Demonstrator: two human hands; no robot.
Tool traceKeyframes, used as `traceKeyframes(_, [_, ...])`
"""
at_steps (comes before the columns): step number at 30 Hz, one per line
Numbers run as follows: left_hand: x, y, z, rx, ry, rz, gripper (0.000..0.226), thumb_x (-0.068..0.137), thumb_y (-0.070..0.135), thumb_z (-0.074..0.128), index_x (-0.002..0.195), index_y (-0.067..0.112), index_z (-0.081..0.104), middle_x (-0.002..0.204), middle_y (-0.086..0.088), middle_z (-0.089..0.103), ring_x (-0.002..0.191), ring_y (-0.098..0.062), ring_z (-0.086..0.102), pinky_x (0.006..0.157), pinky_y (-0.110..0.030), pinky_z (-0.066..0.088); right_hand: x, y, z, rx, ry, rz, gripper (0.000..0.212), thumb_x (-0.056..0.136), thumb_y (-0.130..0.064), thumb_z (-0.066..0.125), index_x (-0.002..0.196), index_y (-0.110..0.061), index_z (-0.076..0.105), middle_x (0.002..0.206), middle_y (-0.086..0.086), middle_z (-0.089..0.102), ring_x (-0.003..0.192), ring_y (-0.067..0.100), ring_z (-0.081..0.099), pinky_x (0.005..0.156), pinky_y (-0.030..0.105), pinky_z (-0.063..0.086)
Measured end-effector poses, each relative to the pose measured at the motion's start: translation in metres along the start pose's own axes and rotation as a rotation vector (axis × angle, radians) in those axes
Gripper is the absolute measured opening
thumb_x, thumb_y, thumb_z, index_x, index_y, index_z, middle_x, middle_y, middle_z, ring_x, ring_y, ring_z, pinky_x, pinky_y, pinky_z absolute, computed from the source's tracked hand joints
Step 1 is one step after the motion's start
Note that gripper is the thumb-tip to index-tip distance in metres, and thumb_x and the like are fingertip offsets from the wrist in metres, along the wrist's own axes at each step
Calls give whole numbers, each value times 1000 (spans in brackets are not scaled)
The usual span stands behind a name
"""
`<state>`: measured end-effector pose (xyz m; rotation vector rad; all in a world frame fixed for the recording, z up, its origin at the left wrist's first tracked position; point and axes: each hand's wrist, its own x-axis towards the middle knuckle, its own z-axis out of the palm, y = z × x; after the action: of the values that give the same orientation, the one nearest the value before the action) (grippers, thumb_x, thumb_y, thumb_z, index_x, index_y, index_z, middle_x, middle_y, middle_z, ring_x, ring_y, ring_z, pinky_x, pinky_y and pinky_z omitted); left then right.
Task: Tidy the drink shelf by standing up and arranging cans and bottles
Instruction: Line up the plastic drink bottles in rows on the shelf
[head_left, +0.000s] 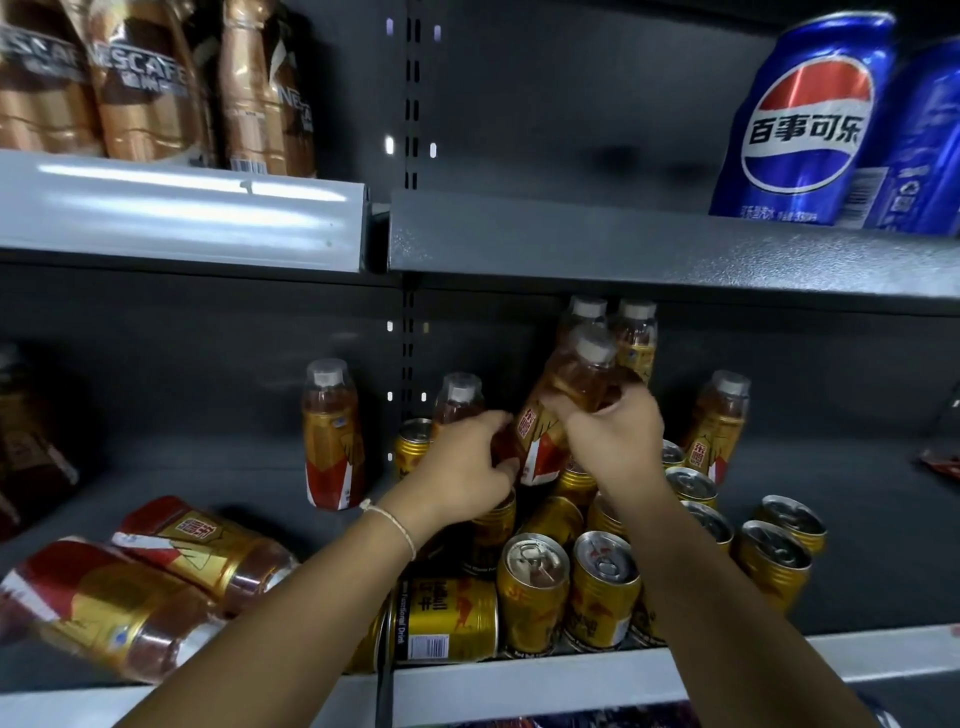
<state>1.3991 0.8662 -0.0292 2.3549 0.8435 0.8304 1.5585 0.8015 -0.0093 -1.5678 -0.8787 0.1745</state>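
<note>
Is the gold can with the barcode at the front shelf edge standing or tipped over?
Tipped over. The gold can with the barcode lies on its side, label text running sideways, beside upright gold cans showing their pull-tab tops.

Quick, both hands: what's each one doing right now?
Left hand: grips the lower body of the tilted bottle.
Right hand: grips the same bottle near its neck.

Gold cans (602, 587) crowding shelf front (571, 680)

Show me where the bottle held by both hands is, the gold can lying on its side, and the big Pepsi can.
held bottle (582, 379), head view, clear upper body
lying gold can (447, 621), head view, label side
Pepsi can (805, 124), head view, logo
</note>
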Motion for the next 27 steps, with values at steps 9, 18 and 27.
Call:
traceKeyframes(9, [-6,31,-9,139,78,139,83,71,61,74,138,32,35,121,8,54,105,-11,55,85,-26,53,-16,-22,-28,468,98,110,32,74,-30,83,97,-19,64,80,-7,76,77,11,75,62,28,58])
traceKeyframes(18, [-41,23,-51,-63,-46,30,78,60,56,83,125,36,45,104,17,60,91,-2,62,76,-21,57,-50,-45,0,539,-83,190,32,80,-38,82,101,-18,69,84,-6,78,79,11,76,63,25,60])
traceKeyframes(27, [-105,-24,-134,-333,-167,-149,67,55,61,82,112,41,54,102,14,71,93,-3,68,88,-32,57,-98,-86,83,487,-234,241,54,63,-50,89,102,-18,68,81,-2,78,72,16,77,60,31,61])
